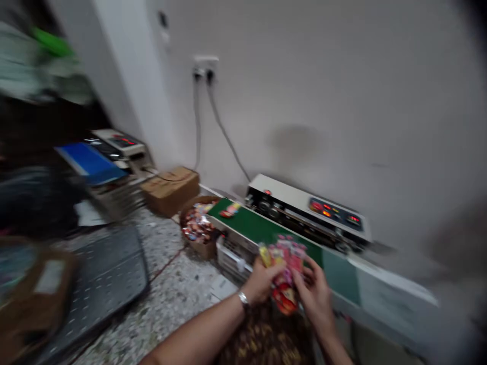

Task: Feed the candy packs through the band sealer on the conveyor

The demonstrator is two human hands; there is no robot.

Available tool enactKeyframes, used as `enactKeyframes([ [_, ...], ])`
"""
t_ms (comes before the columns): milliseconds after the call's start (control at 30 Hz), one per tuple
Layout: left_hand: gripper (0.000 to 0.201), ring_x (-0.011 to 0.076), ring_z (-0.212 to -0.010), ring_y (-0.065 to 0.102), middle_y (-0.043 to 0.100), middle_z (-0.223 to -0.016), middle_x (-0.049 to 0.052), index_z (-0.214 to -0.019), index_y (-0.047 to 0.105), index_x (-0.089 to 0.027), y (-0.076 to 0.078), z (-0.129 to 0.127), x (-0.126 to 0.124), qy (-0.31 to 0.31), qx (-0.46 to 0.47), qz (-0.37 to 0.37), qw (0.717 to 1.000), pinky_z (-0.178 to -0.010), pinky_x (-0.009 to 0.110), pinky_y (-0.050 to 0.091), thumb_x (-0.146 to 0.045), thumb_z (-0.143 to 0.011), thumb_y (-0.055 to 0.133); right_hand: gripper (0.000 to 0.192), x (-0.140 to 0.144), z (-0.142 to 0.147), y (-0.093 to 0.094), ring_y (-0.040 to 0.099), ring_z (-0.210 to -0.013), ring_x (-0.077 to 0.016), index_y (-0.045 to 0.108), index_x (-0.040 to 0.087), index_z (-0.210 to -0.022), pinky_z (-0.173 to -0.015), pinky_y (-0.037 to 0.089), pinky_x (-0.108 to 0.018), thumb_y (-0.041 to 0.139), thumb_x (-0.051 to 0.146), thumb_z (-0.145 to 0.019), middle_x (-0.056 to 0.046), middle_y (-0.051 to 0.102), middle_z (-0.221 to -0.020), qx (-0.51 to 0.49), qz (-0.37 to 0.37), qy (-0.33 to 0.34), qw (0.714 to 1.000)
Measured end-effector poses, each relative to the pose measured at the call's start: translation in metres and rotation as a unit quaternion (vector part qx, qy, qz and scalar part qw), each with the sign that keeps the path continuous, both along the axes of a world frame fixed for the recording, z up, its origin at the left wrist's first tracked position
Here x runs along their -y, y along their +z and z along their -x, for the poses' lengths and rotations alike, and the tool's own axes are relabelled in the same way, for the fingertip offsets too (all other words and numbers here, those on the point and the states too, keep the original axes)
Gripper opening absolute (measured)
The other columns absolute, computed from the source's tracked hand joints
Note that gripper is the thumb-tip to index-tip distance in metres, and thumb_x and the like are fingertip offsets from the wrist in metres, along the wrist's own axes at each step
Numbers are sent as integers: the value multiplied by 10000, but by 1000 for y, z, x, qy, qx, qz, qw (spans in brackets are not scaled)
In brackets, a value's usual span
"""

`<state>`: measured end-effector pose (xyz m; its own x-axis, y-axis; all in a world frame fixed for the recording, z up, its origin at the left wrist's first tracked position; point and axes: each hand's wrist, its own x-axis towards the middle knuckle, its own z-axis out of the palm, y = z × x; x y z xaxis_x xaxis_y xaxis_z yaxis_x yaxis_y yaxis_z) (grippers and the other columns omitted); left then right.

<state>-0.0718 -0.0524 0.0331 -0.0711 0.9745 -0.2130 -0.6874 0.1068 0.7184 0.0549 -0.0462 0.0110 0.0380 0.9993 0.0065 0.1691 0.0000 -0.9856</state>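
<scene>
Both hands (262, 281) (315, 294) grip the candy packet (287, 268) between them.

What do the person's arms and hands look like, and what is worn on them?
Both forearms are bare, with no sleeves in view and no gloves on either hand. The left hand has a silver metal band, like a watch or bracelet, around its wrist. The right hand shows nothing on its wrist. The picture is blurred, so any rings cannot be told.

Layout, my bench at the wall

Sealing machine (308, 213) stands against the wall, conveyor belt (262, 228) before it. One packet (230, 210) lies on the belt's far end; a filled box (198, 228) sits left of it, a carton (171, 190) behind that.
</scene>
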Motion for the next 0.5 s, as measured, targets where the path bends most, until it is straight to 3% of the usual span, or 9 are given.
enactKeyframes([
  [267,320,183,-747,645,696,-873,64,-886,642,-137,-9,-11,-25,-56,-12,-1,998,-756,331,507,-195,-591,750,289,-19,-22,-10,603,-771,-147,495,198,-975,-654,495,-251,596,359,-757,-39,616,-877,-63,-73,-61,993],
  [400,287,149,-660,635,694,-796,36,-848,642,-130,-16,-7,-27,-67,-29,30,997,-640,266,520,-176,-587,752,383,-47,-77,-24,602,-694,-136,450,197,-999,-624,484,-251,617,394,-716,-22,612,-832,-97,-72,-129,984],
  [500,282,142,-636,631,693,-773,35,-841,648,-120,-20,-4,-30,-85,-27,49,995,-615,253,522,-174,-586,754,462,-74,-137,-36,581,-593,-136,428,177,-1036,-551,448,-239,586,450,-698,5,596,-716,21,-37,-242,969],
])
